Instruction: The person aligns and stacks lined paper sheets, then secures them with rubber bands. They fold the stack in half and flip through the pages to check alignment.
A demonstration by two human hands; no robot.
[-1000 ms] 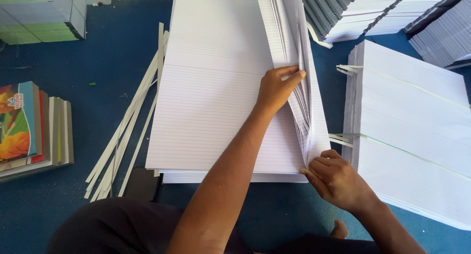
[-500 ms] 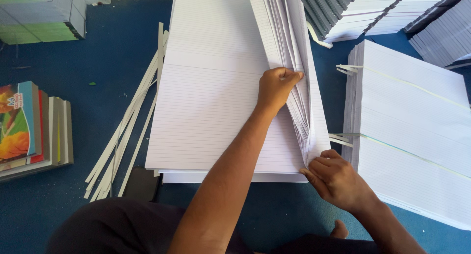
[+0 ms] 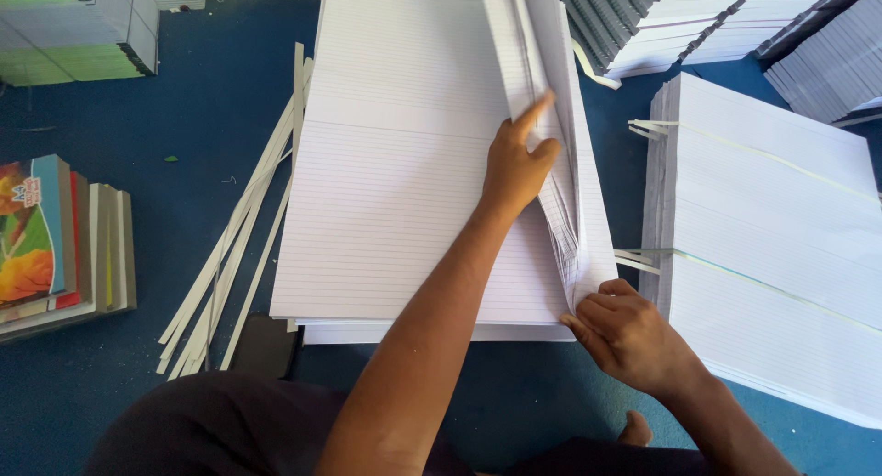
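Fingers of left hand spread on lifted sheets, right hand pinching — corner.

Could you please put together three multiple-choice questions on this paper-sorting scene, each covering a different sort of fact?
1. Where does the right hand grip the lifted sheets?
A. near bottom corner
B. far top edge
C. left side

2. What colour is the floor?
A. red
B. blue
C. grey

3. What is the state of the ruled paper stack?
A. tied in a bundle
B. rolled up
C. lying flat, right edge fanned up

Answers: 1 A, its fingers pinch the corner nearest the person. 2 B, blue shows all round the stacks. 3 C, the left hand presses into the raised sheets.
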